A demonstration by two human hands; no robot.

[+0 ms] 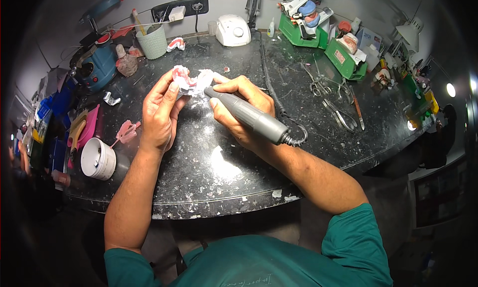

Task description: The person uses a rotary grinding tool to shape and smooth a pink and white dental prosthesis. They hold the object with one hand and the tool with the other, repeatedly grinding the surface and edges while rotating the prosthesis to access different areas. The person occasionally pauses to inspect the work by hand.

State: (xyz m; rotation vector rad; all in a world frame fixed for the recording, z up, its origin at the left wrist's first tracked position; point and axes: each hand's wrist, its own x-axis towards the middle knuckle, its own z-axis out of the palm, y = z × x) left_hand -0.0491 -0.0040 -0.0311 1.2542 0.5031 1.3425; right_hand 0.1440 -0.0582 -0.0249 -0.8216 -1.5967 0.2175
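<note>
My left hand (160,110) is closed around a pink-and-white denture (182,79), pinched between thumb and fingers above the bench. Glare washes out its right side, so its exact outline is hard to read. A grey rotary handpiece (254,119) lies in the grip of my right hand (244,95), held like a pen. Its nose points up and left at the denture. The bur at its tip is lost in the bright area, and I cannot tell whether it touches. A cord leaves the handpiece's back end near my right wrist.
On the dark bench (199,175), a white control box with a dial (233,31) stands at the back. Green boxes (343,60) sit back right, above scissors and pliers (338,113). A white tub (98,159) and a blue device (97,68) are at left. A thick cord (269,78) crosses behind my right hand.
</note>
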